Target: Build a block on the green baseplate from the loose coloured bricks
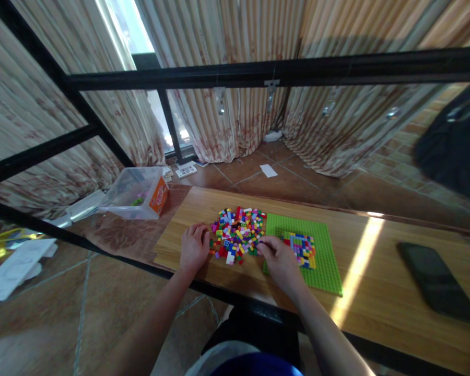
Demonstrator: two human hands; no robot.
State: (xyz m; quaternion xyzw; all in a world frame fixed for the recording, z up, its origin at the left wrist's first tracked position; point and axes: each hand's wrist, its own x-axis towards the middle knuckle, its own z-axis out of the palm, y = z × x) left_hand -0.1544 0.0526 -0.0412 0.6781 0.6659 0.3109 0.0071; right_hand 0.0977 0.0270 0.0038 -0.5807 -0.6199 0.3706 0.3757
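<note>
A pile of small coloured bricks (238, 232) lies on the wooden table (376, 271). To its right sits a green baseplate (321, 256) with a patch of coloured bricks (302, 249) built on it. My left hand (194, 246) rests on the table at the pile's left edge, fingers curled down. My right hand (279, 259) lies at the pile's right edge, over the baseplate's left side, its fingertips pinched at a small brick in the pile.
A clear plastic box (135, 193) with an orange label stands at the table's far left. A dark phone (438, 282) lies at the right. Black metal bars (274, 70) cross overhead. Curtains hang behind. Papers (11, 266) lie on the tiled floor.
</note>
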